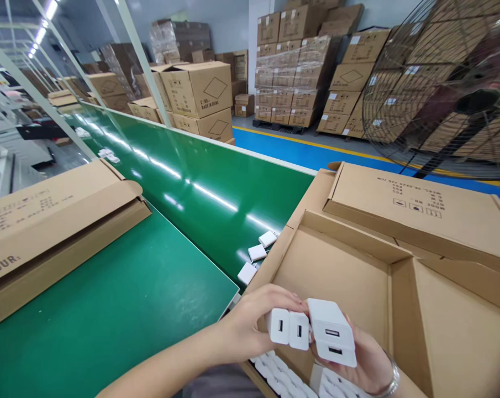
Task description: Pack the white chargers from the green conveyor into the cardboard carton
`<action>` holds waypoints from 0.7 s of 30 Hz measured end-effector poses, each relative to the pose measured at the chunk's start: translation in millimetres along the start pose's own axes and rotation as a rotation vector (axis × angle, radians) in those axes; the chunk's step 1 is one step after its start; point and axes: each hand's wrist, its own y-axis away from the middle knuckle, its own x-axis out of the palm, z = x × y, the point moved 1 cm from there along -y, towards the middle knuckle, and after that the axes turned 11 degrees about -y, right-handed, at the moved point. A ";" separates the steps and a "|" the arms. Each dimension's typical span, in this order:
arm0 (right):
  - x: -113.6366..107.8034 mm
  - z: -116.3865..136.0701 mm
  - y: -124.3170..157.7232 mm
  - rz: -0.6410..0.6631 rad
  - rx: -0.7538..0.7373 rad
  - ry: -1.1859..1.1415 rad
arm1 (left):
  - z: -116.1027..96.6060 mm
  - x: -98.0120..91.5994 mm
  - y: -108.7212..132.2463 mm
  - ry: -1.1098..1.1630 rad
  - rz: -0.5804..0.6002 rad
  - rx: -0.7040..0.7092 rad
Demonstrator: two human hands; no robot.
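Observation:
Two white USB chargers point(289, 329) sit side by side in my left hand point(253, 320), their USB ports facing me. My right hand point(369, 359) is closed around two more white USB chargers point(331, 331), stacked one against the other. Both hands are close together over an open cardboard carton point(336, 265). Below them, rows of white chargers point(280, 376) lie along the near side of the carton. Past my left hand, white chargers point(257, 253) with metal prongs rest on the green conveyor belt point(200, 182), beside the carton's edge.
A closed carton point(415, 204) lies behind the open one. Another long carton point(59, 221) rests on the green table point(121, 309) at left. Stacked boxes point(291, 72) stand beyond the belt, and a large fan point(444, 94) is at right.

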 end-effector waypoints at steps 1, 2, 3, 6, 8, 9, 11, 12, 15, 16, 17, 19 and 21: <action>0.5 -0.9 -0.8 -0.002 -0.014 -0.006 | -0.2 0.1 0.0 -0.021 0.008 0.011; 1.3 -1.2 -1.7 -0.001 -0.028 -0.007 | -0.6 0.0 0.0 -0.042 0.016 0.021; 2.2 -0.7 -2.2 -0.001 -0.043 0.005 | -1.1 -0.5 0.0 -0.062 0.024 0.035; 4.4 8.9 2.3 -0.019 -0.129 0.162 | -4.8 -6.0 0.4 -0.156 0.082 0.045; 3.8 20.4 12.5 -0.105 -0.203 0.421 | -9.3 -12.7 0.7 -0.288 0.188 -0.004; 2.8 26.2 19.4 -0.174 -0.241 0.601 | -12.1 -16.2 0.6 -0.378 0.258 -0.036; 0.8 34.5 33.3 -0.317 -0.307 1.018 | -17.9 -20.8 -1.0 -0.586 0.396 -0.079; 0.3 36.0 38.9 -0.380 -0.345 1.221 | -20.6 -20.8 -3.0 -0.695 0.453 -0.083; 1.0 26.9 43.2 -0.430 -0.462 1.681 | -24.5 -7.0 -14.6 -0.988 0.605 -0.070; 1.2 20.3 40.4 -0.405 -0.490 1.782 | -24.1 1.9 -20.1 -1.054 0.664 -0.088; 1.1 13.1 36.2 -0.374 -0.514 1.863 | -22.9 12.1 -26.0 -1.101 0.723 -0.118; -0.4 -1.2 26.2 -0.310 -0.519 1.972 | -18.7 32.8 -38.0 -1.156 0.834 -0.198; -2.2 -11.2 18.4 -0.285 -0.501 1.984 | -12.8 48.5 -48.5 -1.167 0.934 -0.279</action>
